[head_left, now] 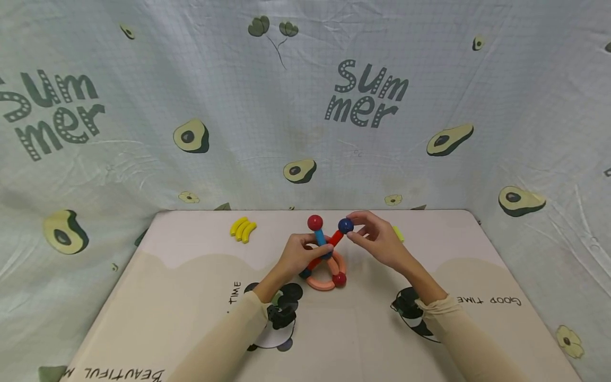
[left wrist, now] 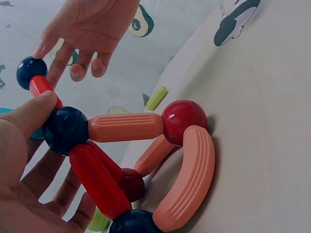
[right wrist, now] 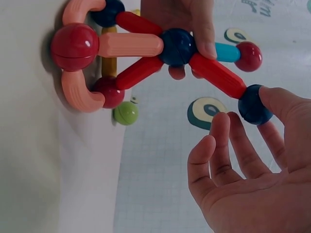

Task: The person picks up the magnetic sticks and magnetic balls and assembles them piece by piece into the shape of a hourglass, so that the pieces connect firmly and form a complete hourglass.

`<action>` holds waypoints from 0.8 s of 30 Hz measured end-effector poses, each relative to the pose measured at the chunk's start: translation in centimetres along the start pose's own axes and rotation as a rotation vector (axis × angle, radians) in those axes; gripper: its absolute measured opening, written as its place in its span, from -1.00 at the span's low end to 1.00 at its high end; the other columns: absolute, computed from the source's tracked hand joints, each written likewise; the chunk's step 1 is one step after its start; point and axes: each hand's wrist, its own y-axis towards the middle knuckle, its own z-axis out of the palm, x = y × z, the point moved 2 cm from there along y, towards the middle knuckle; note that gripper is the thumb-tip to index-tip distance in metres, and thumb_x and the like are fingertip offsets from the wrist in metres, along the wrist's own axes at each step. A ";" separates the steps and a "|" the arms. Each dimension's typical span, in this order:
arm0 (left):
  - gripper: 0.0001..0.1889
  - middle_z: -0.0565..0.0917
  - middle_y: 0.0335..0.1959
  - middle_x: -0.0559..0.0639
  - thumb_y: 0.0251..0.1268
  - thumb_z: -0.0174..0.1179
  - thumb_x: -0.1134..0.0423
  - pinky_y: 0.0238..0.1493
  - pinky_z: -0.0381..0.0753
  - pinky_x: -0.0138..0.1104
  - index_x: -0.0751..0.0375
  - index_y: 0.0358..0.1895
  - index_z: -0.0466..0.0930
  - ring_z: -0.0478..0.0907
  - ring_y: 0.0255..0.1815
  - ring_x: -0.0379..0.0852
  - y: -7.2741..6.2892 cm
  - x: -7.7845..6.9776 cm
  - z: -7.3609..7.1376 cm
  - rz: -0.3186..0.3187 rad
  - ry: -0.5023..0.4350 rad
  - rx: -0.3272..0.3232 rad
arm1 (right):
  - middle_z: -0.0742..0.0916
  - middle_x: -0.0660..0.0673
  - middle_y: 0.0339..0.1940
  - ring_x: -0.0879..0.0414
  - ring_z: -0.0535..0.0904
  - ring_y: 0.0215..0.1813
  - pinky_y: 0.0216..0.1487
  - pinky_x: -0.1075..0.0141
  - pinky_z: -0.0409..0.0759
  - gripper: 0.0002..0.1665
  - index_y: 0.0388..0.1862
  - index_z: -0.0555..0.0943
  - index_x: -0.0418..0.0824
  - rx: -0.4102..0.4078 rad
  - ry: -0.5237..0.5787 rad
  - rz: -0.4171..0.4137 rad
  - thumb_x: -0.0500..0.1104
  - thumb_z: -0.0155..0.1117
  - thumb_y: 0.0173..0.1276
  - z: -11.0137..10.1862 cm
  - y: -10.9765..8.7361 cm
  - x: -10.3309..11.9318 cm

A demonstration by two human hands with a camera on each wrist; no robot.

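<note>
A magnetic ball-and-rod toy structure stands on the table, its base a ring of curved salmon rods (head_left: 321, 285) joined by balls such as a red one (left wrist: 184, 121). Red and salmon rods rise from the ring to a dark blue centre ball (right wrist: 177, 47). My left hand (head_left: 299, 253) grips the structure around this centre ball, thumb in front. Above it, a light blue rod (right wrist: 226, 52) carries a red ball (head_left: 315, 222). A red rod (right wrist: 217, 75) slants up to the right, tipped by a dark blue ball (head_left: 346, 226). My right hand (head_left: 379, 239) pinches that ball between thumb and finger.
Several yellow curved rods (head_left: 243, 230) lie together at the back left of the table (head_left: 191, 297). A yellow-green rod (left wrist: 157, 98) lies beyond the structure, partly behind the right hand in the head view. A green ball (right wrist: 126, 113) is farther back. A printed curtain (head_left: 238, 106) hangs behind.
</note>
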 end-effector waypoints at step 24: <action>-0.81 0.77 -0.25 0.31 0.36 0.36 0.35 -0.36 0.47 -0.36 0.40 -0.06 0.77 0.51 -0.41 0.03 -0.3 0.1 -0.2 0.078 0.021 -0.021 | 0.71 -0.36 0.13 -0.16 0.72 -0.16 -0.28 0.35 0.61 -0.55 0.36 0.51 -0.22 -0.163 -0.226 0.169 -0.14 0.23 0.57 -7.8 -1.5 -7.6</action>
